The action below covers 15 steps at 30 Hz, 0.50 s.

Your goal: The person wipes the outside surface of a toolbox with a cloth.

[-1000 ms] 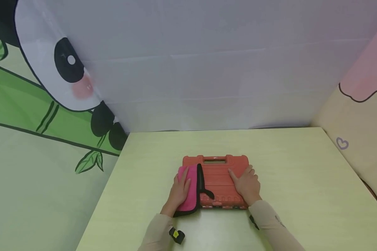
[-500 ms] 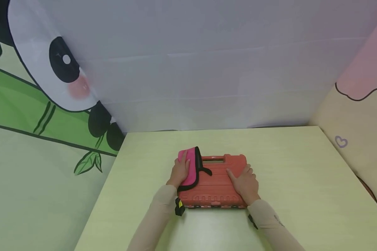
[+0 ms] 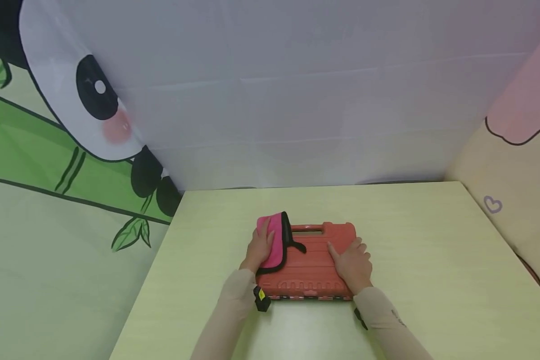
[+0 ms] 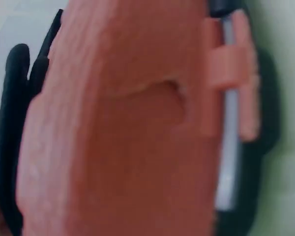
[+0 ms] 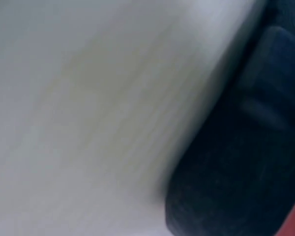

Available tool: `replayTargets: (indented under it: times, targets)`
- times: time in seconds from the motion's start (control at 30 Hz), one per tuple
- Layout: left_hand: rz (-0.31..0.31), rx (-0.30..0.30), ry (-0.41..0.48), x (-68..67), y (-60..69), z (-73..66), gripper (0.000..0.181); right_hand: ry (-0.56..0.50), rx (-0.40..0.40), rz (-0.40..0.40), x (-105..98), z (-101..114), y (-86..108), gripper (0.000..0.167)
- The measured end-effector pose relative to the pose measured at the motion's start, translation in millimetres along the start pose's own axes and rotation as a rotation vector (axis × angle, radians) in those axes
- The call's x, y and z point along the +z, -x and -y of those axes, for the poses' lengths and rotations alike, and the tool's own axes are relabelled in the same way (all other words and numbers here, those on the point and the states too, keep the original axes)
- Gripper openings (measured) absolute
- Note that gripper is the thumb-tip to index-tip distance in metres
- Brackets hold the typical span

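A reddish-orange plastic carrying case (image 3: pixel 310 265) lies flat on the table, its handle at the far side. Over its left part is a folded pink cloth (image 3: pixel 277 250) with black edging and a black strap. My left hand (image 3: pixel 257 250) rests on the cloth, fingers extended and pressing it against the lid. At the right edge, my right hand (image 3: pixel 354 262) holds the case, thumb on the lid and fingers over the side. In the left wrist view, a metal hinge rod (image 4: pixel 228 147) shows along the case's side. The right wrist view is blurred, with a dark rounded part (image 5: pixel 231 187).
A pale yellow tabletop (image 3: pixel 409 240) surrounds the case. A whitish-grey wall sheet (image 3: pixel 297 115) rises behind its far edge. Printed cartoon panels (image 3: pixel 117 180) stand at the left, and a beige and pink one (image 3: pixel 513 170) at the right.
My left hand has slid the cloth away from me, from the case's near left corner up toward the handle. Over the last half second it barely moved. My right hand stayed on the case.
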<state>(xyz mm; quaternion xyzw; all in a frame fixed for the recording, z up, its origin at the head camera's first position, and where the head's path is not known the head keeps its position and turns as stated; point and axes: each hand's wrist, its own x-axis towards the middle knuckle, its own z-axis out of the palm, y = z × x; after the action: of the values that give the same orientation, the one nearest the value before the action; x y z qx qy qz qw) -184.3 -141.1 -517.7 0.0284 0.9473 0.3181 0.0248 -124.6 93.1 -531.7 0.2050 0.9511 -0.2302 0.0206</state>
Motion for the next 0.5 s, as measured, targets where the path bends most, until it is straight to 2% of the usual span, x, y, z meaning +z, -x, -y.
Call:
replayTargets:
  times: [0.27,0.5]
  targets:
    - [-0.014,0.011,0.002,-0.1,20.8,-1.4,0.051,-0.004,0.002,0.005,-6,2,-2.7,0.095]
    - [-0.035,0.020,0.006,2.9,48.3,-0.2,0.051,0.000,-0.011,0.005,-7,1,-6.4,0.093]
